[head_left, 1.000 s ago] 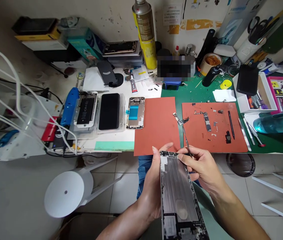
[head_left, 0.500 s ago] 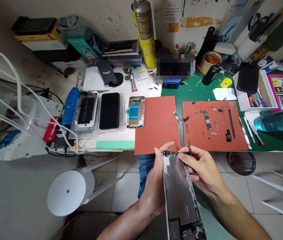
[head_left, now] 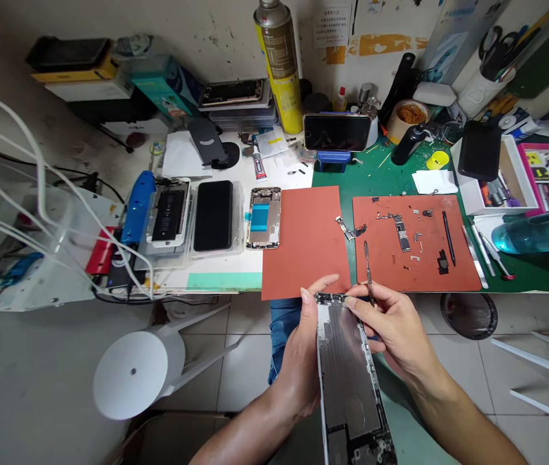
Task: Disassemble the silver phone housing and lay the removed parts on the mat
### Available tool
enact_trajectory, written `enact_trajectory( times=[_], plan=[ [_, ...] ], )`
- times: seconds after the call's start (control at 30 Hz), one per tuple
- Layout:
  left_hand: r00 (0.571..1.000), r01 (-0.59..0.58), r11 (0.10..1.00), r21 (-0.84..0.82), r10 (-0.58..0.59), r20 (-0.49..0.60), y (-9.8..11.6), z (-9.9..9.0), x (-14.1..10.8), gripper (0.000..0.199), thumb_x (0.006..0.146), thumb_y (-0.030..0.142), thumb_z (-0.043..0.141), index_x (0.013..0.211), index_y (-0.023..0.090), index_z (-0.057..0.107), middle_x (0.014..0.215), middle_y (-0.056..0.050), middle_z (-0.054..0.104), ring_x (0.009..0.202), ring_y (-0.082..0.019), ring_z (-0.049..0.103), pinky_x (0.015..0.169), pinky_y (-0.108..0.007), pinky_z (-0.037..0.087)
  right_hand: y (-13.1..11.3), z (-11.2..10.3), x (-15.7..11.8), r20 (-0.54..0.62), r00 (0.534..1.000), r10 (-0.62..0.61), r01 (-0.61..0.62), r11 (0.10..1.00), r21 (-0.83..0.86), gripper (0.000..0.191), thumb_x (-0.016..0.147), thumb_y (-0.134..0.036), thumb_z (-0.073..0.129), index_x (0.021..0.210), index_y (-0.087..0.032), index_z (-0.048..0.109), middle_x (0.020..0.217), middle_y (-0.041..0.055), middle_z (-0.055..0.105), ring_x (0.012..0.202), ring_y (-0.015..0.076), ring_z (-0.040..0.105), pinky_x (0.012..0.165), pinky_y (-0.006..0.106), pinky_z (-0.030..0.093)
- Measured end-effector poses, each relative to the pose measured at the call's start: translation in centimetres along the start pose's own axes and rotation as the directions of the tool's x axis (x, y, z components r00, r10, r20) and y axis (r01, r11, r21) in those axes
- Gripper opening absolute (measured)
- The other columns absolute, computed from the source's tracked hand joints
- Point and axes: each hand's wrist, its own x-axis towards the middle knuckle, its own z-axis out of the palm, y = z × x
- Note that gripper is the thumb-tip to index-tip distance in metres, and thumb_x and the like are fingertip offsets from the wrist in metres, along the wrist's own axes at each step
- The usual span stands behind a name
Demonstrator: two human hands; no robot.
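Observation:
A phone screen assembly [head_left: 349, 368] with a silvery metal back plate slants below the table edge, its top end pointing away from me. My left hand [head_left: 303, 349] wraps its left side, the thumb along the edge and the index finger stretched past the top. At the top right corner, my right hand [head_left: 391, 320] pinches the assembly's edge between thumb and fingers. A slim metal pry tool [head_left: 368, 261] sticks up from between the right fingers, its flat tip over the orange mat. Whatever small part may be under the right thumb is hidden.
Two orange mats [head_left: 303, 239] lie on the table; the right one bears a logic board [head_left: 402, 232], a black spudger [head_left: 449, 239] and small parts. Left are a phone frame [head_left: 263, 219] and a black phone [head_left: 213, 216]. Another phone [head_left: 337, 132] stands behind. A white stool [head_left: 129, 374] is below.
The pry tool's tip has shifted slightly right. Both hands keep their hold on the screen assembly, with barely any other movement.

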Motion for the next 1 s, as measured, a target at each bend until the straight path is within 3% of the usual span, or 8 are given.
enact_trajectory(
  times=[0.37,0.6,0.83,1.0],
  plan=[
    [1.0,0.009,1.0,-0.024,-0.009,-0.012,0.16,-0.08,-0.13,0.094,0.096,0.084,0.049,0.169,0.029,0.029,0.086,-0.009,0.082,0.067,-0.031,0.082,0.059,-0.035,0.063,0.51,-0.35,-0.11,0.024,1.0,-0.014,0.014,1.0,-0.014,0.04,0.079,-0.051,0.094,0.089,-0.018,0.074,0.059,-0.0081,0.043,0.047,0.0039,0.033,0.035,0.014,0.023],
    [0.998,0.029,0.999,-0.031,-0.03,-0.056,0.09,-0.07,0.09,0.093,0.095,0.086,0.046,0.168,0.03,0.032,0.083,-0.008,0.081,0.066,-0.031,0.082,0.057,-0.034,0.062,0.36,-0.21,-0.46,0.006,0.999,-0.036,0.036,0.999,0.001,0.037,0.078,-0.046,0.095,0.094,-0.018,0.078,0.073,-0.0057,0.043,0.052,0.0039,0.035,0.037,0.015,0.026],
    [0.991,-0.025,0.999,-0.023,0.021,-0.131,0.24,0.29,-0.3,0.079,0.1,0.078,0.05,0.162,0.028,0.045,0.077,-0.002,0.078,0.057,-0.018,0.074,0.054,-0.023,0.055,0.59,-0.13,-0.4,0.002,1.0,-0.021,0.021,1.0,-0.001,0.038,0.078,-0.047,0.094,0.095,-0.019,0.075,0.068,-0.0072,0.043,0.052,0.004,0.033,0.038,0.014,0.024],
    [0.992,-0.061,0.998,-0.001,0.061,-0.114,0.2,0.47,-0.61,0.082,0.097,0.078,0.056,0.16,0.026,0.047,0.071,0.001,0.074,0.052,-0.016,0.069,0.051,-0.022,0.05,0.93,-0.3,-0.35,0.003,1.0,-0.015,0.015,1.0,0.0,0.037,0.081,-0.048,0.093,0.096,-0.019,0.074,0.066,-0.0077,0.044,0.051,0.0043,0.033,0.038,0.014,0.026]
  ],
)
